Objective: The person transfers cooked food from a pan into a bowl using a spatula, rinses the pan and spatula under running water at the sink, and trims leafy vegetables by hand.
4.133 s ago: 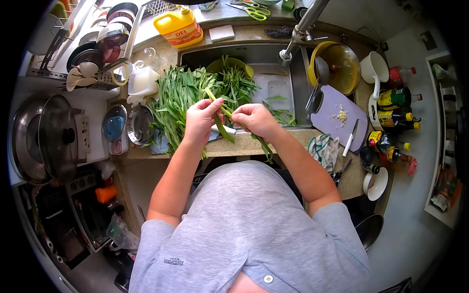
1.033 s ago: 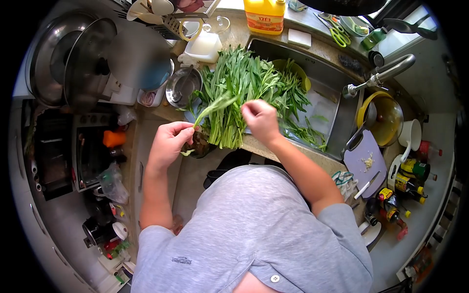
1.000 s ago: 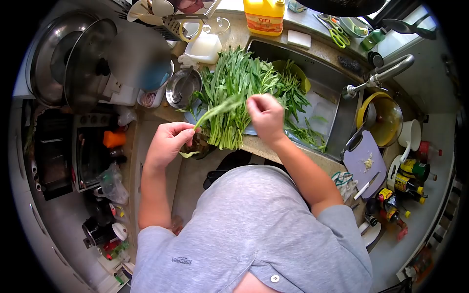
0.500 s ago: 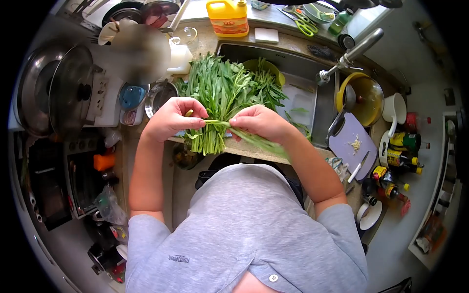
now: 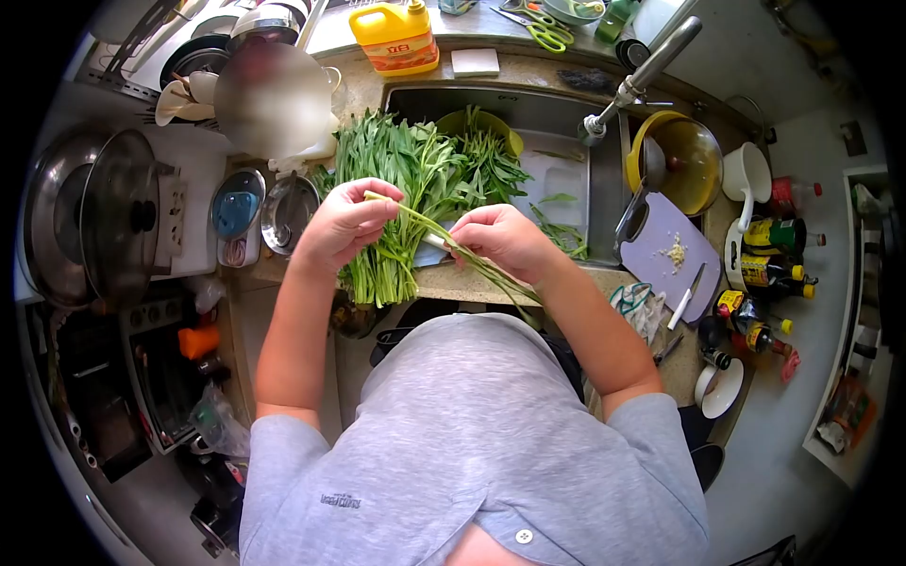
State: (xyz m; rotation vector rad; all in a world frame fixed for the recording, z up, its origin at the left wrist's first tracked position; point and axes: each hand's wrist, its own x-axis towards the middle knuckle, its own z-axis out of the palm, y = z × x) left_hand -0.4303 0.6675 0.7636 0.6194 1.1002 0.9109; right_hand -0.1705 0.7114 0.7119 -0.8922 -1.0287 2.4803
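A long green stem [image 5: 429, 224] stretches between my two hands, over the counter's front edge. My left hand [image 5: 354, 224] pinches its upper left end. Closed on the same stem further down is my right hand [image 5: 500, 241], with the leafy part hanging below it to the right. Behind my hands a big pile of leafy greens [image 5: 387, 156] lies at the left of the sink [image 5: 604, 179], its cut stalks pointing toward me. More greens [image 5: 486, 165] rest against a yellow-green bowl [image 5: 512, 141] in the sink. Loose leaf pieces [image 5: 563, 236] lie near the sink's front.
At the right are a purple cutting board [image 5: 651, 245] with chopped bits and a knife [image 5: 686, 297], a yellow basin [image 5: 675, 127], a white ladle pot [image 5: 746, 170] and several bottles. A yellow jug [image 5: 396, 40] stands behind the sink. Metal bowls [image 5: 286, 212] sit at the left.
The view has turned back rightward. My hands, apart with a stem in the left a second ago, came together on a stem and now hold it slightly further apart, its left end raised.
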